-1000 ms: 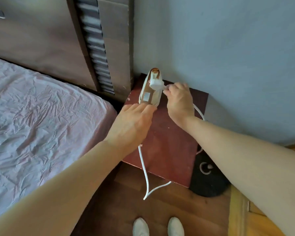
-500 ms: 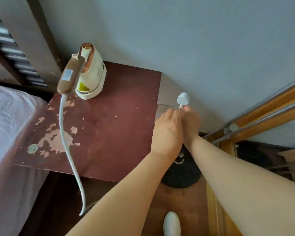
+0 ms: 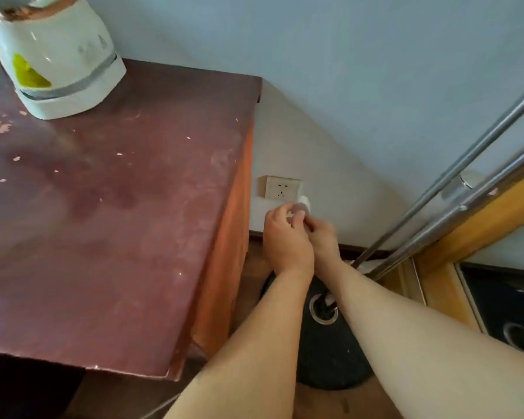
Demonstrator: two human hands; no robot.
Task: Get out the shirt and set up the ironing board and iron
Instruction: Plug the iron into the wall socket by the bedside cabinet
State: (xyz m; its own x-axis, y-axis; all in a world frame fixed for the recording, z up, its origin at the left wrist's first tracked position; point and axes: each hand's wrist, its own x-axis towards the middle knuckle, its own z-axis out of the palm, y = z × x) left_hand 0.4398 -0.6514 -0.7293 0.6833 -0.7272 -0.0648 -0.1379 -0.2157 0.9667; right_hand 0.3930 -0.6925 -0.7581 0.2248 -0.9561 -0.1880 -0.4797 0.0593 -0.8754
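Observation:
The white iron [image 3: 55, 60] stands upright on its heel at the far left of the worn red-brown side table [image 3: 127, 225]. Low on the wall, beside the table's right edge, is a beige wall socket [image 3: 280, 191]. My left hand [image 3: 286, 240] and my right hand [image 3: 321, 237] are together just below the socket's right corner, both closed on the iron's white plug [image 3: 303, 204]. The plug is close to the socket, slightly right of it and outside it. No shirt or ironing board shows.
A black round stand base [image 3: 330, 343] with a metal pole sits on the wooden floor under my arms. Two slanted steel rails [image 3: 466, 182] and a yellow wooden frame [image 3: 478, 219] run along the right. The blue-grey wall is straight ahead.
I have leaned in and down. Both hands carried the plug from table height down the wall to just beside the socket. The iron has stayed on the table.

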